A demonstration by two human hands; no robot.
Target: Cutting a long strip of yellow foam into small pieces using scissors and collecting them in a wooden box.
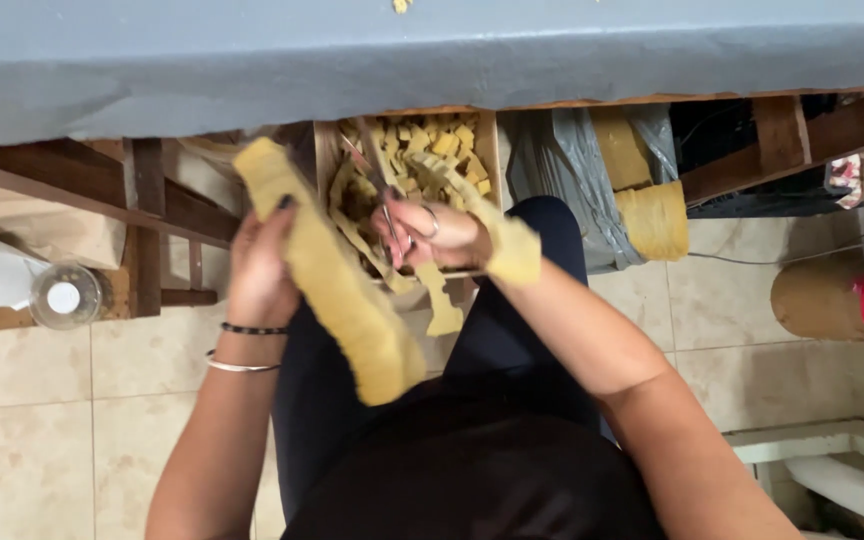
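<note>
Left hand (260, 262) gripped long yellow foam strip (337, 290); right hand (434, 235) closed on scissors (384, 200) — mid-cut over wooden box (489, 150) of cut pieces (432, 140). Next move likely called for feeding strip deeper between blades.

The long yellow foam strip (337, 290) looks spongy and matt, its cut edges rough; the scissors (384, 200) are thin bright metal; the box (327, 160) of foam offcuts (422, 145) has pale bare-wood walls; the surface (432, 50) wears smooth matt grey cloth; the floor (22, 420) is glossy beige tile; the grey bag (562, 165) is shiny crinkled plastic.
</note>
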